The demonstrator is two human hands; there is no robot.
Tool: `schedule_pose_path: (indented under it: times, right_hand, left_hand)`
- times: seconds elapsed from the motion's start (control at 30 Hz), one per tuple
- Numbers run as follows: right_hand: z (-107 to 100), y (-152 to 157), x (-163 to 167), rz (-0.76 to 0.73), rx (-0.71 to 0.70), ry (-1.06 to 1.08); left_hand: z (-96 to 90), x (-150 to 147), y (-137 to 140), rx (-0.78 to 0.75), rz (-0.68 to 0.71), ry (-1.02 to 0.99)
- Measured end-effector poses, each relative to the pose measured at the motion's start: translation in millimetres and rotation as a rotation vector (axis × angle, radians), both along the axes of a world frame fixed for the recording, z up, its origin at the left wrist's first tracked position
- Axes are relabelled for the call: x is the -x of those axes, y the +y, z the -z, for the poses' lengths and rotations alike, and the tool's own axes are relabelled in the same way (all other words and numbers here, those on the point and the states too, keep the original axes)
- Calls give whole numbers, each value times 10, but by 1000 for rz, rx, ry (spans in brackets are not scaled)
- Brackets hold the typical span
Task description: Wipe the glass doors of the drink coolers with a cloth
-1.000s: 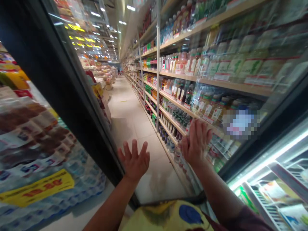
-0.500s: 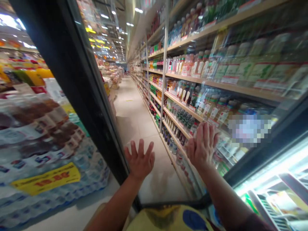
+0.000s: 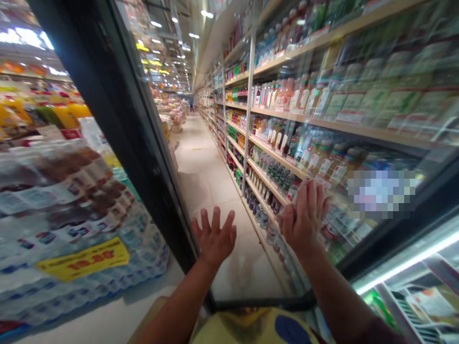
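A glass door (image 3: 236, 267) in a black frame (image 3: 118, 119) stands before me, and both hands are held up against its pane. My left hand (image 3: 215, 239) is open, its fingers spread on the glass near the left part of the frame. Further right, my right hand (image 3: 304, 217) lies flat with its fingers stretched and close together. A pale patch edges those fingers; I cannot tell whether it is a reflection or something thin under the palm. Through the glass, shelves (image 3: 276, 153) of bottles appear behind the right hand.
Shrink-wrapped bottle packs (image 3: 71, 210) are stacked on the left with a yellow price sign (image 3: 86, 260). A long aisle floor (image 3: 201, 162) runs ahead. At lower right is a lit cooler (image 3: 412, 296) with wire racks. My yellow top (image 3: 247, 329) shows at the bottom.
The view has shifted slightly, so the scene sits a little further right. Both hands stay raised at the pane, with little change in their poses.
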State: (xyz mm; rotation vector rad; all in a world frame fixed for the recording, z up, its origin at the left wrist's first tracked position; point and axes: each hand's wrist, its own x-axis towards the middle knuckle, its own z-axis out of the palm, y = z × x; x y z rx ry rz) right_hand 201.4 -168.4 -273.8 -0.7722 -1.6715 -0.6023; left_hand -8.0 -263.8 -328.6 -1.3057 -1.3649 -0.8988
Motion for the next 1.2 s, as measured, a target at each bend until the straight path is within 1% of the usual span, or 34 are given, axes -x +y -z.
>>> schedule_pose_path:
  times: [0.03,0.07,0.17,0.2,0.23,0.27,0.3,0.43,0.47,0.5,0.53,0.57,0.67,0.7,0.73,0.77,0.8,0.93,0.97,1.0,1.03,1.07,1.17,1.2]
  right_hand:
    - [19,-9,22,11,-2,14]
    - [99,-37,59,12,-6,5]
    - [528,-159,186,-60,-33,-104]
    - [647,-186,206,-103,-41,-158]
    - [715,-194,207,-141,-48,-204]
    - [718,-181,187,-160,-52,-231]
    - [657,-147,152,-154,-51,-233]
    - [130,53,-5,3,-31,-64]
    - [57,79,-15,28,-32,-27]
    - [49,84,-7,42,-37,-6]
    - [108,70,16,48,-45,0]
    - [226,39,50,48,-54,-11]
    - [714,-86,155,-3,-69,-112]
    - [829,-113,170,-31,-65,-150]
    - [884,-124,171,-55,-55,-179]
    - [870,-117,159,-68,-44,-193]
    - [791,-92,139,-67,-38,-188]
    - [242,58,77,31,-16,-32]
    - [179,68,85,57,-1,8]
    - [182,55,106,78,18,34]
    - [252,22,138,90,31,40]
    - [378,-26,178,89,30,24]
    - [848,-175,273,17,0,-132]
    - [941,-200,278,-10,-10,-188]
  left_hand:
    - [3,4,0,1,-1,1]
    - [5,7,0,1,-2,3]
    - [6,16,10,0,-6,13]
    - [7,19,17,-2,-8,13]
    - [8,24,28,-4,-9,11]
    - [10,29,40,-3,-10,10]
    - [13,36,53,-5,-10,7]
    - [23,58,97,-15,-5,9]
    - [24,62,102,-16,-4,8]
    - [24,63,106,-17,-4,7]
    - [23,63,107,-18,-4,7]
    - [23,62,107,-19,-4,7]
    - [29,60,111,-17,-5,2]
    - [34,61,115,-16,-1,-4]
    - [39,64,120,-14,5,-10]
    - [45,69,126,-13,16,-16]
    - [51,75,132,-12,28,-21]
    - [52,89,143,-1,57,-39]
    - [46,88,141,-4,61,-39]
    - [39,84,137,-9,67,-35]
    - [32,79,133,-16,72,-28]
    - [25,73,128,-22,73,-21]
    - [14,54,116,-28,50,-7]
    - [12,49,113,-27,44,-6]
